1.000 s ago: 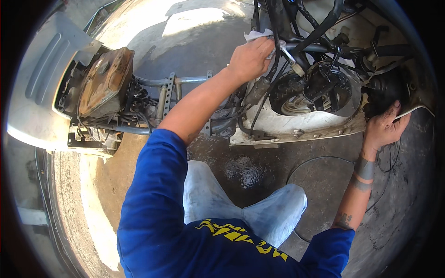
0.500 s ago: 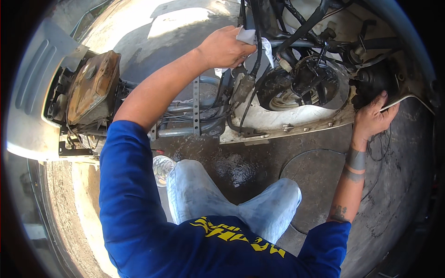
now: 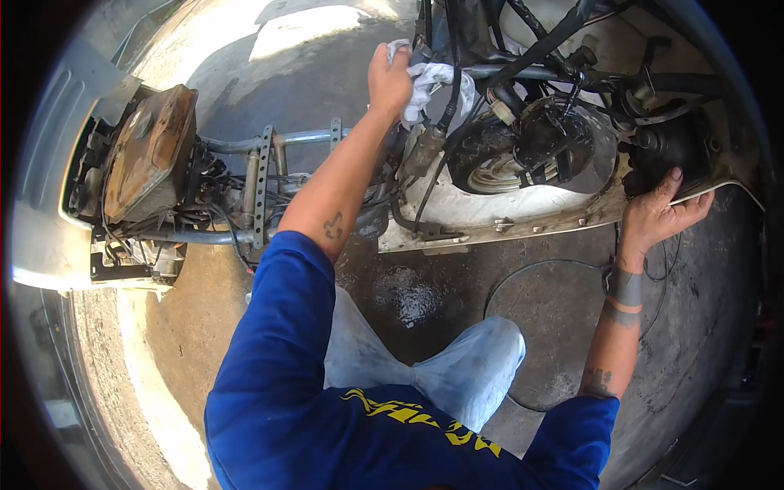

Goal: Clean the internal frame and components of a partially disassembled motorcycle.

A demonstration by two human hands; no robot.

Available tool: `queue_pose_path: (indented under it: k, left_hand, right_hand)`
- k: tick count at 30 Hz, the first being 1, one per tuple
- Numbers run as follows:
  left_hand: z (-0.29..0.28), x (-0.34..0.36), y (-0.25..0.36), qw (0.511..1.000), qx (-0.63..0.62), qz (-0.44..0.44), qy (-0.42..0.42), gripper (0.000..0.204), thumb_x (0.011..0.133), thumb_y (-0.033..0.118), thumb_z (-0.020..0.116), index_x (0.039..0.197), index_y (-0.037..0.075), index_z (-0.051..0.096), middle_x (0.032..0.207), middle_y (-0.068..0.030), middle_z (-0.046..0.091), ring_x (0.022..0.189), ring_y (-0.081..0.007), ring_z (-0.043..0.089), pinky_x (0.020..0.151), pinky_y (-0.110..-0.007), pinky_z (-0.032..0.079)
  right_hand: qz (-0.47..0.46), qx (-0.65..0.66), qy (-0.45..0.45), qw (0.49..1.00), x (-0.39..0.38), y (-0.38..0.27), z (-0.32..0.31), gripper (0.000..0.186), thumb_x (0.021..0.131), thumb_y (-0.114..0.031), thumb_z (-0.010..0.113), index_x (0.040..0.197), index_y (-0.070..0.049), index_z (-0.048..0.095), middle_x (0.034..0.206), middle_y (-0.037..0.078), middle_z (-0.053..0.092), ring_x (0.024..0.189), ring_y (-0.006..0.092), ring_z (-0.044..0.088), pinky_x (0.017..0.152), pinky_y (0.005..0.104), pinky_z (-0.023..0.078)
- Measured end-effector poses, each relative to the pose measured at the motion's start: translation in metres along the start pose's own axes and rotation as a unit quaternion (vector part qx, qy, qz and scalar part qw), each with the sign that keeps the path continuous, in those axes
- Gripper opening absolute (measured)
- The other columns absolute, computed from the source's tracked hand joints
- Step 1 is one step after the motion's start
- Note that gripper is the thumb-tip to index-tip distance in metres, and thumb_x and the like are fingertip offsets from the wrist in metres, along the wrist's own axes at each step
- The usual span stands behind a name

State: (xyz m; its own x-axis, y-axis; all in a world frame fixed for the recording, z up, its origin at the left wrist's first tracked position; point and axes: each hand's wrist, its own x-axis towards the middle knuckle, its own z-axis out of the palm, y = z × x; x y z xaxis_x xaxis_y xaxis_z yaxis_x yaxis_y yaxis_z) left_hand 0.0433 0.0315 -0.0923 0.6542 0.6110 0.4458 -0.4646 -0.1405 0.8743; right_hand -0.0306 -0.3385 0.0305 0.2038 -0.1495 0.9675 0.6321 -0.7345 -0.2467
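A crumpled white cloth (image 3: 434, 86) is bunched in my left hand (image 3: 389, 82), which is closed on it beside black cables (image 3: 453, 90) and metal tubing at the top centre. On the right, my right hand (image 3: 657, 212) grips the edge of the dirty white body panel (image 3: 490, 214), its thumb against a black moulded part (image 3: 670, 151). A tyred wheel (image 3: 478, 167) shows through the panel's opening, partly hidden by black parts and hoses.
At left, a rusty box-like tank (image 3: 143, 147) sits on the metal frame, beside a silver body panel (image 3: 41, 171). A perforated strap (image 3: 263, 192) crosses the tubes. A thin black cable (image 3: 527, 265) loops on the wet concrete floor (image 3: 408, 302) under my knees.
My left hand has moved left with the cloth, which now shows more of its loose folds, and its forearm is more upright. My right hand stays on the panel's edge.
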Motion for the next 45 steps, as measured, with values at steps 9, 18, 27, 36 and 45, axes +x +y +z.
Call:
queue_pose_path:
  k: [9, 18, 27, 36, 45]
  left_hand:
    - [-0.044, -0.064, -0.051, 0.974, 0.225, 0.015, 0.028, 0.033, 0.101, 0.025, 0.044, 0.114, -0.001, 0.06, 0.12, -0.0225, 0.058, 0.116, -0.0417, 0.05, 0.102, -0.048, 0.036]
    - [-0.007, -0.03, 0.008, 0.978, 0.138, 0.156, -0.009, 0.051, 0.106, 0.04, 0.033, 0.136, 0.003, 0.051, 0.135, -0.026, 0.054, 0.119, -0.0467, 0.051, 0.102, -0.052, 0.038]
    - [-0.089, -0.085, -0.071, 0.952, 0.281, 0.063, -0.107, 0.039, 0.096, 0.017, 0.059, 0.132, 0.005, 0.051, 0.129, -0.0257, 0.057, 0.109, -0.0439, 0.059, 0.094, -0.049, 0.046]
    - [-0.072, -0.005, 0.012, 0.991, 0.042, 0.108, -0.066, 0.019, 0.083, 0.013, 0.072, 0.099, 0.003, 0.068, 0.088, -0.0095, 0.067, 0.073, -0.0206, 0.062, 0.067, -0.031, 0.05]
    - [-0.11, -0.052, -0.036, 0.902, 0.296, 0.19, -0.249, 0.013, 0.081, 0.012, 0.066, 0.089, 0.002, 0.063, 0.099, -0.012, 0.065, 0.089, -0.0321, 0.065, 0.077, -0.041, 0.053]
  right_hand:
    - [0.023, 0.053, 0.028, 0.998, -0.008, 0.027, 0.0, 0.047, 0.096, -0.016, 0.069, 0.118, 0.011, 0.036, 0.112, 0.02, 0.049, 0.096, 0.0195, 0.055, 0.086, 0.0287, 0.048]
    - [-0.04, 0.019, 0.045, 0.998, -0.003, 0.034, -0.001, 0.044, 0.096, -0.019, 0.07, 0.11, 0.016, 0.045, 0.111, 0.024, 0.056, 0.096, 0.0232, 0.061, 0.087, 0.0335, 0.05]
    - [-0.018, -0.017, 0.049, 0.998, -0.005, 0.035, 0.002, 0.049, 0.095, -0.019, 0.071, 0.113, 0.014, 0.039, 0.113, 0.025, 0.053, 0.099, 0.0235, 0.061, 0.089, 0.0338, 0.051]
    - [0.02, 0.054, 0.029, 0.998, -0.003, 0.03, -0.001, 0.05, 0.093, -0.02, 0.074, 0.113, 0.012, 0.041, 0.113, 0.021, 0.055, 0.095, 0.02, 0.059, 0.087, 0.0323, 0.051]
    - [-0.005, 0.047, 0.055, 0.997, -0.002, 0.019, 0.003, 0.045, 0.092, -0.022, 0.075, 0.103, 0.014, 0.05, 0.114, 0.022, 0.057, 0.095, 0.02, 0.06, 0.084, 0.031, 0.051]
